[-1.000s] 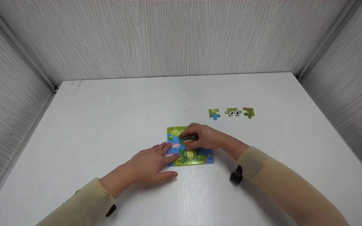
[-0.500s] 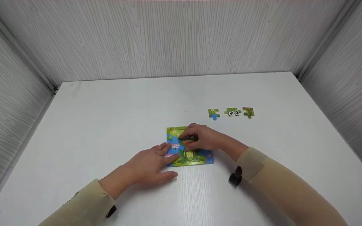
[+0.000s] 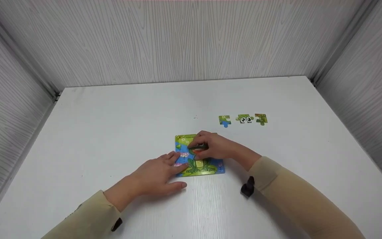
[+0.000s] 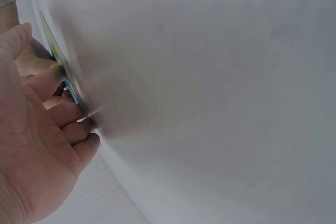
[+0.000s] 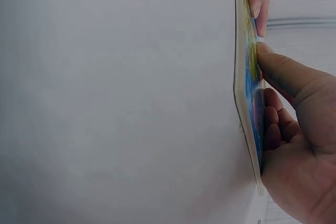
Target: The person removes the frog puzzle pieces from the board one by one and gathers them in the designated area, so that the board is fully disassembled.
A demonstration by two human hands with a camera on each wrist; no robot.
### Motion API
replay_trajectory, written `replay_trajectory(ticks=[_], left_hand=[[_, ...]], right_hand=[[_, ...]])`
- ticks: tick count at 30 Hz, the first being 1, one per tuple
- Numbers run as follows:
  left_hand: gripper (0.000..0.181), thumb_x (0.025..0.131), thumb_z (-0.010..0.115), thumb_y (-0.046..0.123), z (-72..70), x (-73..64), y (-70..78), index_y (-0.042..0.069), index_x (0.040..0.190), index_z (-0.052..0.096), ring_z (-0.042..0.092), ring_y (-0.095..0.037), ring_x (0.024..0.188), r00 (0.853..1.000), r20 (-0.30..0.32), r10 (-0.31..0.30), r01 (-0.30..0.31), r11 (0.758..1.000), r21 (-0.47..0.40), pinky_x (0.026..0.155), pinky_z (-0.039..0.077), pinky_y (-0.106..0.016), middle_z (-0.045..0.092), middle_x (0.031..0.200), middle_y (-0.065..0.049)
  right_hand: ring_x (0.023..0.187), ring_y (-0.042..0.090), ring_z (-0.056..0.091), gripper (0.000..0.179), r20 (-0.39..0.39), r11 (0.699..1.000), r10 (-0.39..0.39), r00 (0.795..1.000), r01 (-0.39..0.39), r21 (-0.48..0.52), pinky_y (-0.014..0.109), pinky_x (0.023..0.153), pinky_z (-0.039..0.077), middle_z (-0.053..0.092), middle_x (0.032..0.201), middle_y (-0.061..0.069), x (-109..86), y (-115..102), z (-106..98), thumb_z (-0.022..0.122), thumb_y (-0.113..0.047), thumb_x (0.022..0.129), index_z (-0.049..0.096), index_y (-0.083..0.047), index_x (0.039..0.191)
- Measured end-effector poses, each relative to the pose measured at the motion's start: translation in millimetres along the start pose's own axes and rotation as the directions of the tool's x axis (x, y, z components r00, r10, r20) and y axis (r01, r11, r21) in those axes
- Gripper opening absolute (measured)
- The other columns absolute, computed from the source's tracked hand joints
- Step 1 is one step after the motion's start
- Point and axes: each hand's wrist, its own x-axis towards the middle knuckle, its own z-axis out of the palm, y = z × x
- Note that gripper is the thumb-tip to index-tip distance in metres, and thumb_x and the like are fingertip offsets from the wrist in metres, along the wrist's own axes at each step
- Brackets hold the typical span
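Observation:
A small frog jigsaw puzzle board, green and blue, lies flat on the white table. Across its left side rest the spread fingers of my left hand, with the thumb on the table beside the near edge. Over the middle of the board, my right hand has its thumb and curled fingers around a puzzle piece showing the frog's mouth, and partly hides it. In the right wrist view, the right thumb touches the board's printed face. Seen from the left wrist, the board is nearly edge-on under both hands.
Three loose puzzle pieces lie in a row behind and to the right: a green-blue one, one with two eyes and a green-brown one. White wood-grain panels stand behind and at both sides of the table.
Both hands stay in nearly the same place on the board. The whole head view shifts very slightly; the loose pieces keep their arrangement.

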Motion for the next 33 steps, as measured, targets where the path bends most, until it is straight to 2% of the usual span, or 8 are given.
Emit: replay_trajectory(ticks=[16,23,33], left_hand=[[0.074,0.103,0.042,0.072,0.7,1.2,0.0,0.026,0.161,0.050,0.028,-0.035,0.159,1.000,0.007,-0.009,0.009,1.000,0.000,0.121,0.037,-0.056,0.030,0.171,-0.016],[0.073,0.104,0.044,0.069,2.9,1.4,-0.6,0.024,0.161,0.051,0.028,-0.037,0.158,1.000,-0.001,0.003,-0.003,1.000,-0.009,0.120,0.037,-0.057,0.030,0.170,-0.019],[0.074,0.102,0.044,0.072,1.9,0.9,-0.7,0.026,0.161,0.050,0.027,-0.035,0.159,1.000,0.010,-0.012,0.012,1.000,-0.006,0.124,0.032,-0.054,0.030,0.171,-0.018]], right_hand=[[0.121,0.019,0.055,0.037,0.011,0.999,0.027,1.000,-0.028,0.032,0.039,0.113,0.044,0.057,0.131,-0.006,-0.9,-0.5,-0.2,0.084,-0.023,0.095,0.076,-0.028,0.131],[0.118,0.019,0.056,0.037,0.010,1.000,0.020,1.000,-0.020,0.022,0.038,0.109,0.047,0.058,0.130,-0.005,-0.5,1.3,0.4,0.082,-0.021,0.096,0.076,-0.027,0.132],[0.119,0.019,0.056,0.036,0.003,0.999,0.026,1.000,-0.026,0.021,0.039,0.112,0.046,0.059,0.128,-0.006,-0.9,-0.9,0.6,0.083,-0.022,0.096,0.076,-0.029,0.130]])
